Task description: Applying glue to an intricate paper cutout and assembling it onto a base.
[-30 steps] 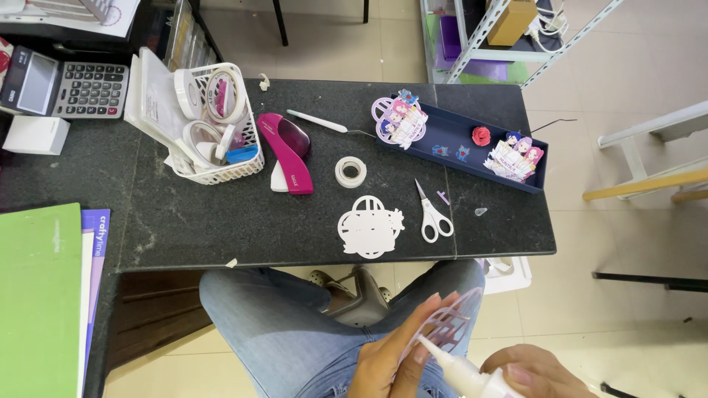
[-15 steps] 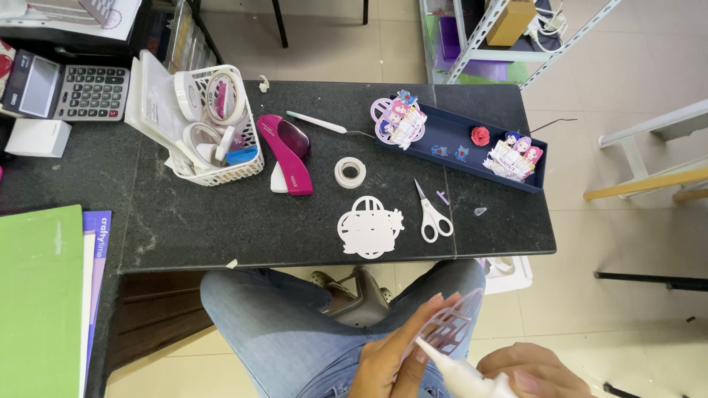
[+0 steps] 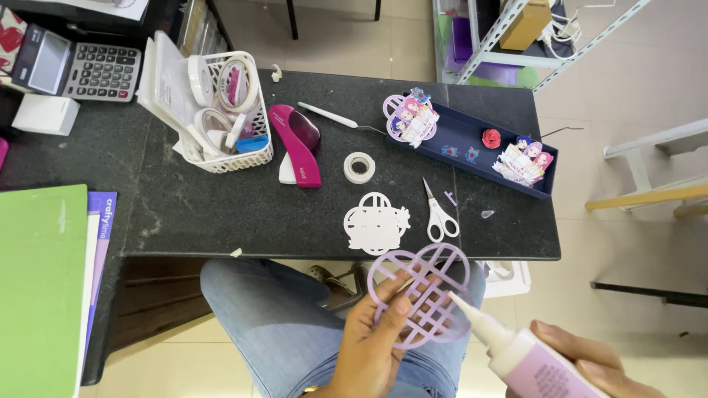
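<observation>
Cradling lilac lattice cutout (image 3: 424, 295), left fingers (image 3: 391, 313) seemingly curled.

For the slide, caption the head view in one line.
Left hand holds a lilac lattice cutout while right hand aims a glue bottle at it.

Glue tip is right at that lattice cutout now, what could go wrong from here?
1. The purple lattice cutout is full of openings and held over the jeans, so glue from the glue bottle in the right hand may drip through.
2. The left hand grips only one edge, so the thin piece may flex under the nozzle.
</observation>
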